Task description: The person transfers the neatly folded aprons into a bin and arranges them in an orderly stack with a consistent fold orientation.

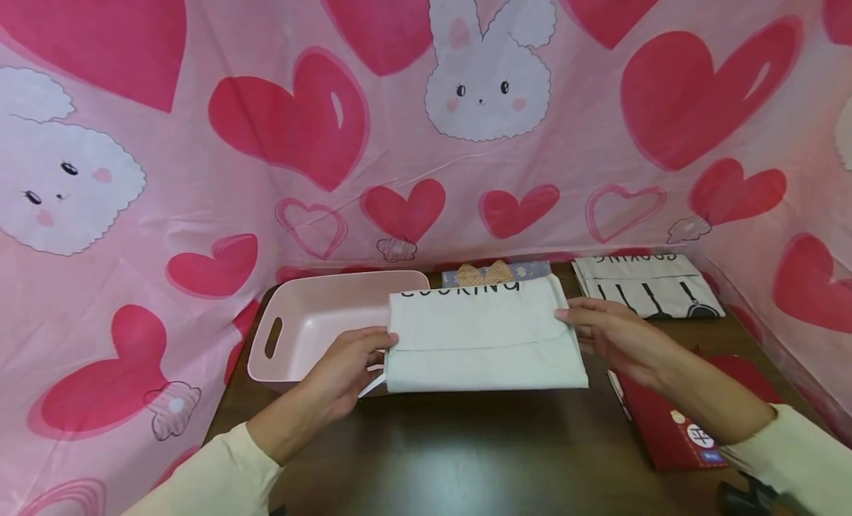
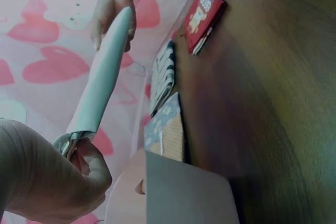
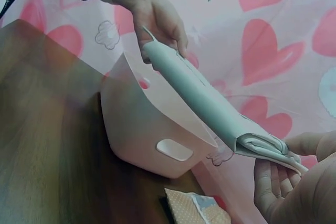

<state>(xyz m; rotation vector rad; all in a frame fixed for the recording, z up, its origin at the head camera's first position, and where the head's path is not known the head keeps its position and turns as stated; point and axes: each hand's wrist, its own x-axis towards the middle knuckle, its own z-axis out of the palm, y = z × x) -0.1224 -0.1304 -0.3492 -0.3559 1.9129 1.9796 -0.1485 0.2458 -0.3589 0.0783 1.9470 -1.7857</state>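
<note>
Both hands hold up a folded white apron point(image 1: 479, 346) above the table, with part of the printed word COOKING along its far edge. The left hand point(image 1: 339, 375) pinches its left edge, where a thin white strap hangs. At the right edge, the right hand point(image 1: 622, 342) grips it between thumb and fingers. In the right wrist view the apron point(image 3: 205, 100) appears edge-on as a thick bundle, its layers showing at the end by the right hand point(image 3: 299, 182). Behind the left hand stands a pink plastic bin point(image 1: 313, 309) with a handle slot, partly covered by the apron.
Another folded apron point(image 1: 655, 290) with printed utensils lies at the back right. A blue floral cloth point(image 1: 532, 270) with a tan bow is partly hidden behind the held apron. A red folded cloth point(image 1: 679, 427) lies beneath the right forearm. A heart-patterned sheet point(image 1: 399, 146) surrounds the dark table point(image 1: 466, 457).
</note>
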